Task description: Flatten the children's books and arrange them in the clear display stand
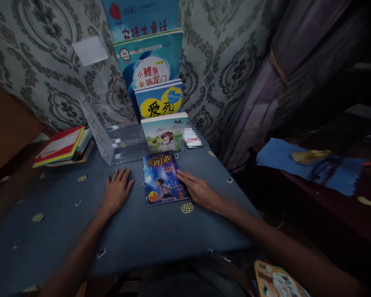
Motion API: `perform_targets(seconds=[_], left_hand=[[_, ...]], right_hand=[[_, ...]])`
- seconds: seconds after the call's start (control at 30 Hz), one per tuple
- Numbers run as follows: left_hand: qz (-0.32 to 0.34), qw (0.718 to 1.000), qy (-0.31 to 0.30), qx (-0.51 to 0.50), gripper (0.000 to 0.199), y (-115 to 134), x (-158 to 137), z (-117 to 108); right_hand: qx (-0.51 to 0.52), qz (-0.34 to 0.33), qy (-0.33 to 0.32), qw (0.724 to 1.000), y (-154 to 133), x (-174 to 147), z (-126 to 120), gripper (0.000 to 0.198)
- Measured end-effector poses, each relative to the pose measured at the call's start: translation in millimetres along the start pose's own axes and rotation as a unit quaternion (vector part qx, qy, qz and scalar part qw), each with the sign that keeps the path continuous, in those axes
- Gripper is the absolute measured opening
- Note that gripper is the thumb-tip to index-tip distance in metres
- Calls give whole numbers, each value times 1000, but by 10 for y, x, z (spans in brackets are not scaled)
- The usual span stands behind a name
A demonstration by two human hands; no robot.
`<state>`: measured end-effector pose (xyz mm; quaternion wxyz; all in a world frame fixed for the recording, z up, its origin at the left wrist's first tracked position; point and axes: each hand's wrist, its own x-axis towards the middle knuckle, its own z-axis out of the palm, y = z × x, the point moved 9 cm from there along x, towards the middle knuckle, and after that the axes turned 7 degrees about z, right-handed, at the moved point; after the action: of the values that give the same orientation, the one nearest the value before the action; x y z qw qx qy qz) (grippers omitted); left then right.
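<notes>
A blue paperback book [165, 181] with a cartoon figure and the number 22 on its cover lies flat on the cloth, in front of a clear plastic stepped rack [100, 138]. Along its right edge rests my right hand [199, 189], fingers stretched out and close together, touching the book; the thumb is hidden. To the left of the book, apart from it, my left hand [117, 192] lies palm down with fingers spread. Upright in the rack stand a green-covered book [165, 138], a blue and yellow book [157, 99], a teal book [151, 62] and another blue book [142, 18].
Several stacked books and folders [64, 144] lie at the table's left. A dark blue patterned cloth covers the table [160, 235]. Behind is a patterned curtain [219, 62]. At right, a light blue cloth [281, 161] lies on another surface. A colourful book [278, 280] sits below the front edge.
</notes>
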<state>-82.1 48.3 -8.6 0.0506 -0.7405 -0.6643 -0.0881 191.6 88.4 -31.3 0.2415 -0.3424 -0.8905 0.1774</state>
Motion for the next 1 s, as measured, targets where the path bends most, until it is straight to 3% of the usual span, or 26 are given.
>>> perform_targets(seconds=[0.07, 0.17, 0.23, 0.33, 0.5, 0.77, 1.0], left_hand=[[42, 998, 15, -47, 51, 198, 15, -67], [162, 982, -1, -101, 57, 705, 24, -118], [246, 963, -34, -110, 68, 1053, -3, -90], [305, 943, -76, -105, 74, 1347, -29, -9], [315, 937, -96, -114, 64, 1382, 183, 49], [293, 946, -100, -94, 54, 1362, 1023, 263], [296, 945, -81, -114, 51, 1388, 1042, 272]], right_hand=[[15, -11, -11, 1000, -15, -13, -26, 53], [32, -2, -36, 999, -32, -50, -55, 54], [37, 7, -65, 997, -37, -84, -41, 71], [44, 10, -89, 995, -30, -121, -18, 90], [57, 0, -81, 995, -17, -120, -25, 81], [54, -12, -45, 997, -44, -123, -48, 76], [55, -23, -32, 998, -54, -124, -58, 74]])
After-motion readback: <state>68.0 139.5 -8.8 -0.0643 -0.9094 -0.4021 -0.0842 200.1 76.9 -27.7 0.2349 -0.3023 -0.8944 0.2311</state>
